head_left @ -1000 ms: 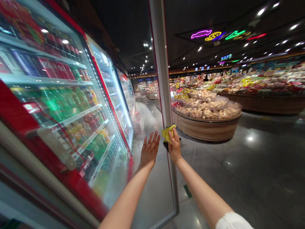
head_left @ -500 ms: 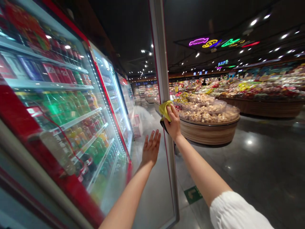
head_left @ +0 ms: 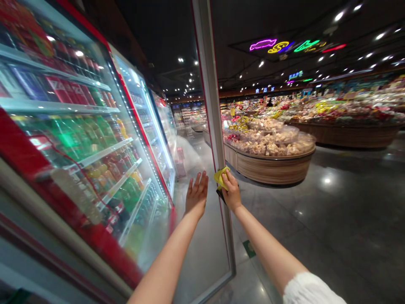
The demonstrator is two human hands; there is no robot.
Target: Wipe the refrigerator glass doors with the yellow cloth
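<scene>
A glass door (head_left: 205,261) with a grey metal frame (head_left: 211,84) stands swung out from a red drinks fridge (head_left: 63,211). Against the glass rests my left hand (head_left: 196,194), palm flat and fingers stretched out, holding nothing. My right hand (head_left: 231,192) grips a yellow cloth (head_left: 221,177) and presses it on the door frame's outer edge, a little to the right of my left hand. Something black shows under the cloth, at the handle height of the frame; what it is cannot be made out.
Bottles (head_left: 95,131) and cans fill the lit fridge shelves at the left. More lit fridges (head_left: 155,135) stand in a row behind the door. A rounded wooden display stand (head_left: 275,169) holds packaged goods at the right, with another stand (head_left: 351,135) beyond it.
My right hand has slid down the door frame with the yellow cloth. My left hand stays spread on the glass, nearly in place. The view has shifted slightly.
</scene>
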